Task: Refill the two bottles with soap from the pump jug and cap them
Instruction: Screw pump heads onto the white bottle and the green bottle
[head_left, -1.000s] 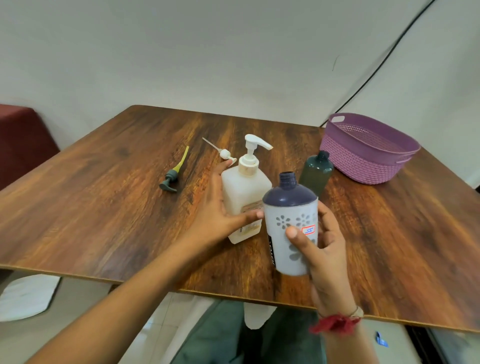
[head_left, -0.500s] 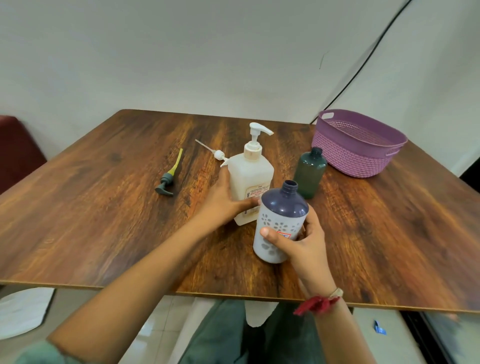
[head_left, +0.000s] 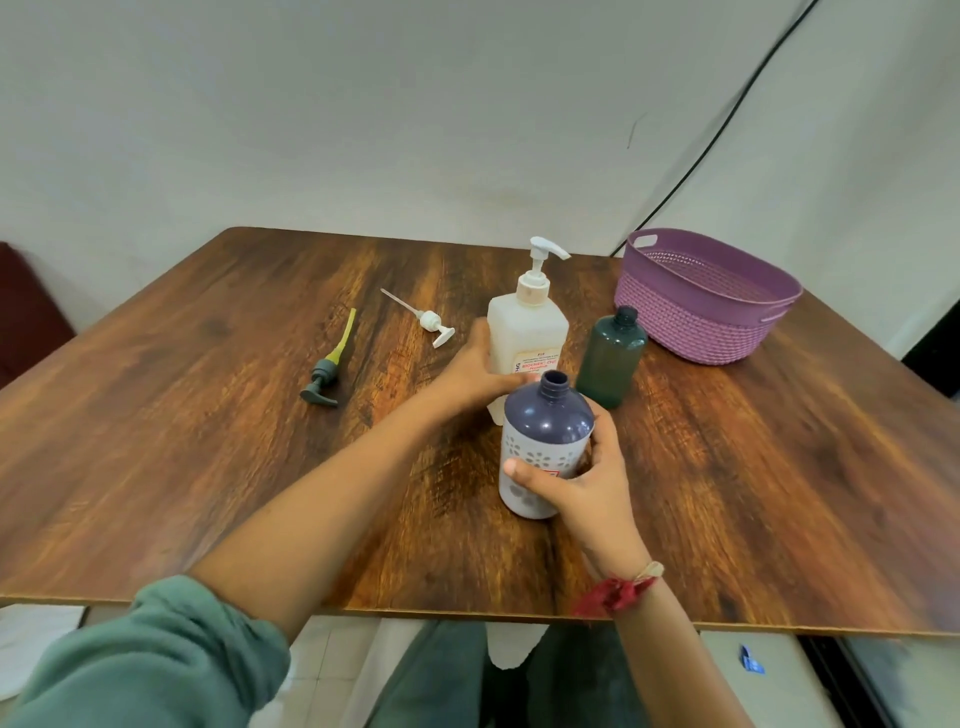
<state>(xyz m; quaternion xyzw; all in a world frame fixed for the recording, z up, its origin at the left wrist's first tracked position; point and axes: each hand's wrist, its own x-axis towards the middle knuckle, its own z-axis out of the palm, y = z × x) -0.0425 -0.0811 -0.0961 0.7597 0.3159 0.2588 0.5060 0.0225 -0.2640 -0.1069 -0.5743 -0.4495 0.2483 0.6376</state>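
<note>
A white pump jug (head_left: 524, 332) stands upright mid-table, and my left hand (head_left: 470, 374) grips its lower left side. Just in front of it stands an uncapped purple-and-white bottle (head_left: 543, 441) on the table, with my right hand (head_left: 582, 483) wrapped round its lower body. A dark green uncapped bottle (head_left: 610, 358) stands to the right of the jug. Two loose pump caps lie on the table to the left: a white one (head_left: 426, 322) and a grey one with a yellow tube (head_left: 327, 371).
A purple woven basket (head_left: 706, 296) sits at the back right of the wooden table (head_left: 208, 441). A black cable runs down the wall behind it. The table's near edge is just below my forearms.
My right hand has lowered the purple-and-white bottle from the air onto the table in front of the jug. My left hand has stayed on the jug.
</note>
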